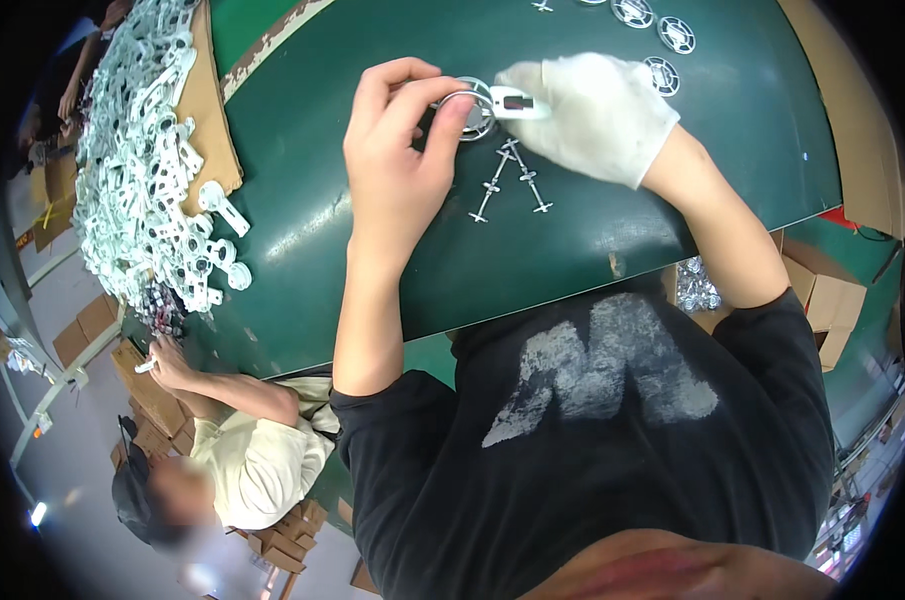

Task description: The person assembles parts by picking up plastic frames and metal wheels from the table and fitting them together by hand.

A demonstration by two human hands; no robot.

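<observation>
Over the green tabletop, my bare left hand (404, 130) pinches the round ring-shaped head of a small white handheld fan (519, 104) between thumb and fingers. My right hand (600, 115), in a white glove, is closed on the fan's handle end. The gloved fingertips are partly hidden behind the fan. Just below it, two thin grey plastic sprues (528, 180) lie on the table in an upside-down V. Several round spoked grilles (676, 36) lie beyond my right hand, at the far right.
A large heap of white fan bodies (142, 140) covers the left of the table, beside a cardboard sheet (210, 100). A co-worker (262, 460) sits at the lower left, a small white part in hand. Cardboard boxes (822, 300) stand at the right, near a bin of shiny parts (696, 285).
</observation>
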